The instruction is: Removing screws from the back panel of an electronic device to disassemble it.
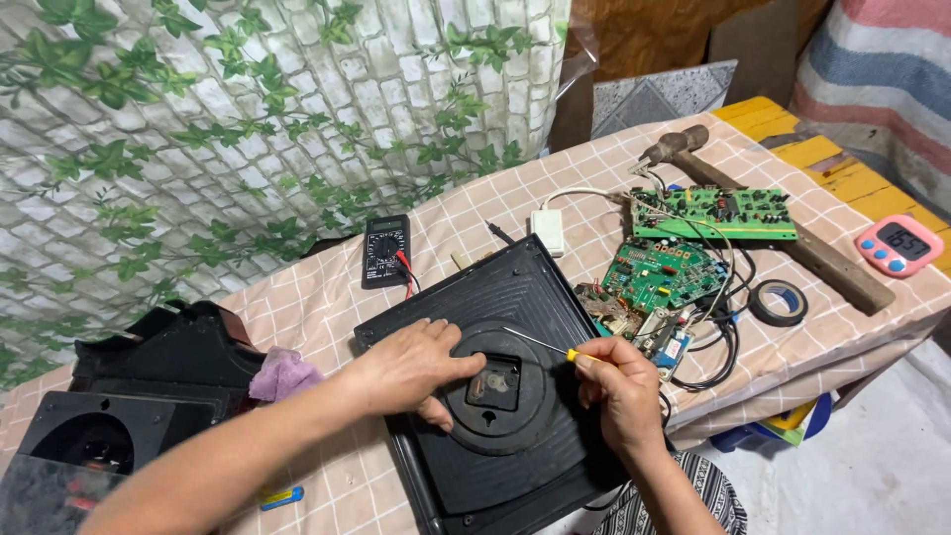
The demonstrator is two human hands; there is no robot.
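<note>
Checked pink-and-white cloth covers the desk [327, 297], which stands against a wall sheet printed with pale bricks and green ivy [198, 119]. A black ribbed panel [535, 287] with a round recessed disc lies near the front edge of the desk, overhanging it slightly. The left hand [416, 367] rests flat on the disc, fingers spread and curled loosely over its rim, gripping nothing. The right hand [619, 381] is closed around the yellow handle of a thin screwdriver [540, 343], whose shaft points left across the disc. Green circuit boards [684, 248] with tangled wires lie toward the right edge, beside a roll of black tape [779, 302]. A hammer [783, 223] runs along the far right corner, next to a pink digital timer [899, 244]. A black multimeter [385, 251] sits toward the rear edge. Black housing parts [149, 386] and a purple rag [282, 374] occupy the left end.
</note>
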